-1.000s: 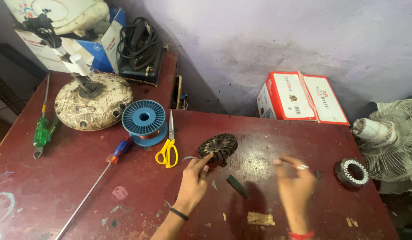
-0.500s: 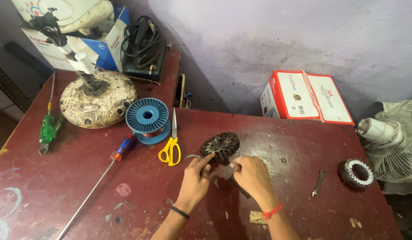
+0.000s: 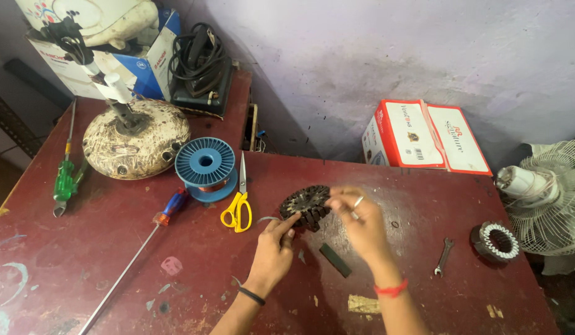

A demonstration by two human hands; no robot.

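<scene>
A dark toothed round motor core (image 3: pixel 303 203) lies on the dark red table (image 3: pixel 114 248). My left hand (image 3: pixel 276 242) sits at its near left edge, fingertips pinching a thin wire strand against the core. My right hand (image 3: pixel 355 217), wearing a ring, rests over the core's right side with fingers pinched together at its rim. A red band circles my right wrist and a black one my left.
Yellow-handled scissors (image 3: pixel 238 201), a blue wire spool (image 3: pixel 205 167) and a long screwdriver (image 3: pixel 138 248) lie to the left. A small dark strip (image 3: pixel 335 260), a spanner (image 3: pixel 443 256) and a wound stator ring (image 3: pixel 496 242) lie right. A red-and-white box (image 3: pixel 424 136) stands behind; a fan (image 3: pixel 548 192) sits at the right edge.
My right hand came in from the right, where it left the spanner on the table, and now rests on the core's right side. My left hand stayed at the core.
</scene>
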